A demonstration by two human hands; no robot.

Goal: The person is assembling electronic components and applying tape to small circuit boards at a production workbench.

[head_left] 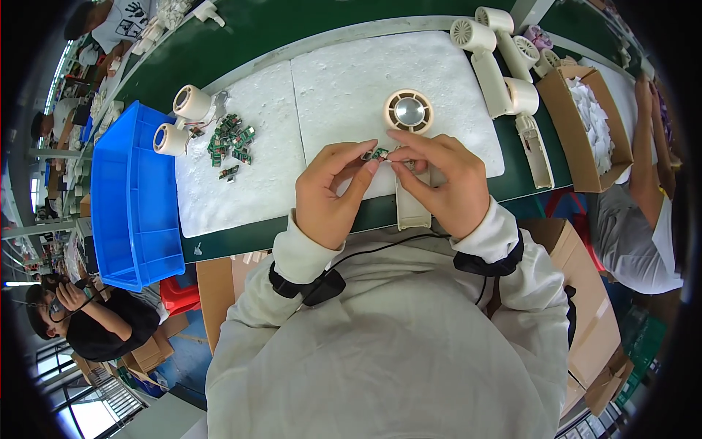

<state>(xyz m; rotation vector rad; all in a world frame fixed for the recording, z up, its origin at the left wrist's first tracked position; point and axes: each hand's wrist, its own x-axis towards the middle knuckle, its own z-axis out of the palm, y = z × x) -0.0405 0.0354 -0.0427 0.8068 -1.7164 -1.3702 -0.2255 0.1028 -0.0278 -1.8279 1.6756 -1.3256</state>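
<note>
Between the fingertips of my left hand [329, 192] is a small green circuit board [378, 154]. My right hand [447, 183] meets it from the other side, thumb and fingers pinched at the board's right end; what they grip is too small to make out. Just beyond my fingers lies a cream handheld fan, its round head [409, 111] showing a silver disc in the centre. The fan's opened handle [414, 208] runs toward me, partly hidden under my right hand. Both hands are above the white foam sheet [344, 80].
A pile of green circuit boards [230, 139] lies on the left, near two loose fan heads [191, 102]. A blue bin [135, 197] stands at the left edge. More cream fans [491, 69] and a cardboard box [585, 124] of white pieces are at right. Other people sit nearby.
</note>
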